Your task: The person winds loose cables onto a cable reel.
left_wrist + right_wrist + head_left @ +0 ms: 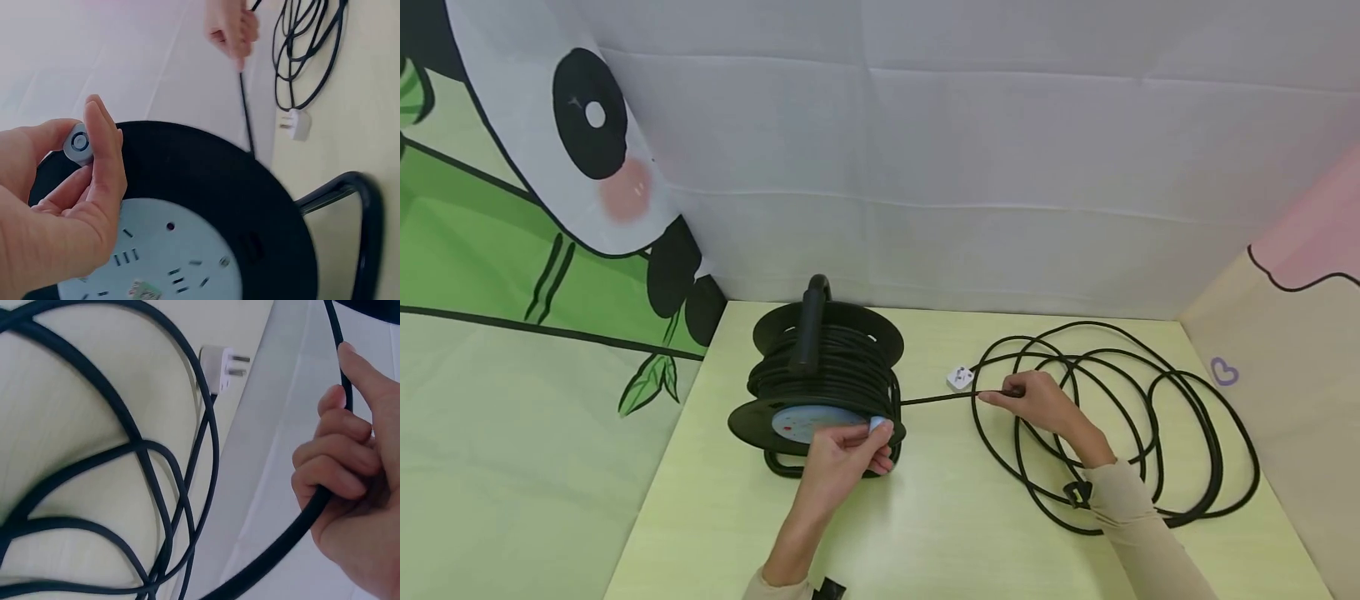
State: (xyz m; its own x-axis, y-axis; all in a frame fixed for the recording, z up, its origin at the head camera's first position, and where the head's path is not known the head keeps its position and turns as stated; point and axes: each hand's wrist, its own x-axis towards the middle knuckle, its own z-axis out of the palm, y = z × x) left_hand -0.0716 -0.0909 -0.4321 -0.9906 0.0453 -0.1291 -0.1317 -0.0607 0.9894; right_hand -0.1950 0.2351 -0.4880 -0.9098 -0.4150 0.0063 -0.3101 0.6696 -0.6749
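Observation:
A black cable reel (823, 362) stands on the table, wound with black cable, its pale blue socket face (181, 250) toward the person. My left hand (842, 462) pinches the small light-blue crank knob (79, 144) at the rim of the reel's front disc. To the right, my right hand (1037, 400) grips the black cable (281, 556), fingers curled round it and thumb laid along it. From that hand the cable runs in a straight line to the reel's right side. Loose loops of it lie beneath and right of the right hand.
A white plug (959, 379) lies between the reel and the loops, pins showing in the right wrist view. The loose coils (1213, 450) spread over the table's right side. A printed cloth (925, 167) stands behind the table and along its sides.

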